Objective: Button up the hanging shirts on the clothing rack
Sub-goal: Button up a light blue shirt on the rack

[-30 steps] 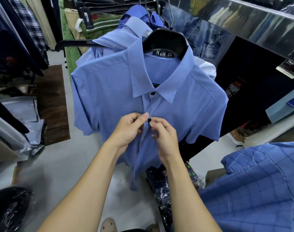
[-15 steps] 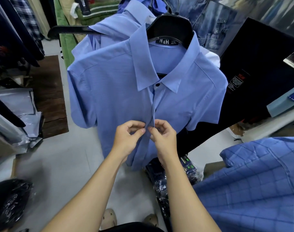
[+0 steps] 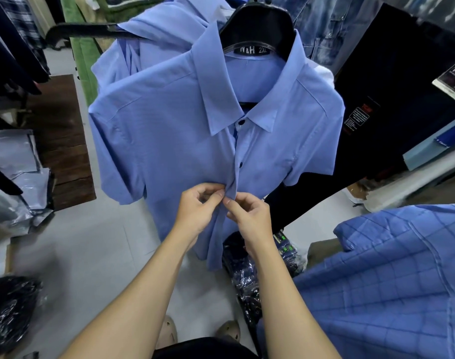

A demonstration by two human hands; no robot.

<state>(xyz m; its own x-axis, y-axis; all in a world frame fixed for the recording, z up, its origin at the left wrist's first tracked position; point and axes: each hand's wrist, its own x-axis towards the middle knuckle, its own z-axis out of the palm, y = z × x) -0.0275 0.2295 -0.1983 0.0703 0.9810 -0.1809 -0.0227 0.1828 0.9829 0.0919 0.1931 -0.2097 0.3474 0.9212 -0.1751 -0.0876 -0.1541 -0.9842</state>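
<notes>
Over on the left, grey plastic mailer bags (image 3: 16,161) lie heaped on the floor by a dark wooden mat (image 3: 63,141), well clear of the work. The blue short-sleeved shirt (image 3: 164,130) hangs on a black hanger (image 3: 260,24) straight in front of the person, with another blue shirt (image 3: 166,29) hung just behind it. It looks thin and soft, light enough to swing on the hanger if pulled, so the sensible hold is right at the placket edges, close to the buttonhole.

That is where the left hand (image 3: 198,211) is, fingertips pinched shut on the left edge of the placket; the right hand (image 3: 252,216) is pinched on the opposite edge, the two nearly touching. The collar button (image 3: 242,122) and second button (image 3: 241,165) appear fastened; the one being worked is hidden under the fingers, and the front below hangs loose.

Below the hem, a pile of bagged dark garments (image 3: 244,270) sits on the floor near the person's feet. On the right, a blue checked shirt (image 3: 392,275) bulges into view close to the right forearm and might crowd the elbow.
</notes>
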